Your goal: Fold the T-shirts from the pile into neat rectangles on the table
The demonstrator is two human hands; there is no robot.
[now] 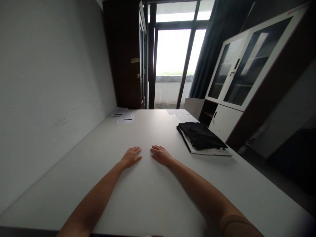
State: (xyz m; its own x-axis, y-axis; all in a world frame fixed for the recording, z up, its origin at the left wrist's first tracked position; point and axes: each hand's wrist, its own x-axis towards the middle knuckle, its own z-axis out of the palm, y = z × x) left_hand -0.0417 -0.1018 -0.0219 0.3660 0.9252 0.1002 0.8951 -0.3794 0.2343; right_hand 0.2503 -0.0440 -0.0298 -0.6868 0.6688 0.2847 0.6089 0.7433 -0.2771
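Note:
My left hand lies flat, palm down, on the white table, fingers together and pointing away from me. Beside it, a small gap to the right, my right hand rests flat on the table too. Neither hand holds anything. A folded black cloth lies on a white booklet or stack of papers to the right of my right hand, near the table's right edge.
Loose printed sheets lie at the far left corner against the wall, and another sheet sits at the far edge. A white glass-door cabinet stands to the right. A dark cupboard and a bright window are behind.

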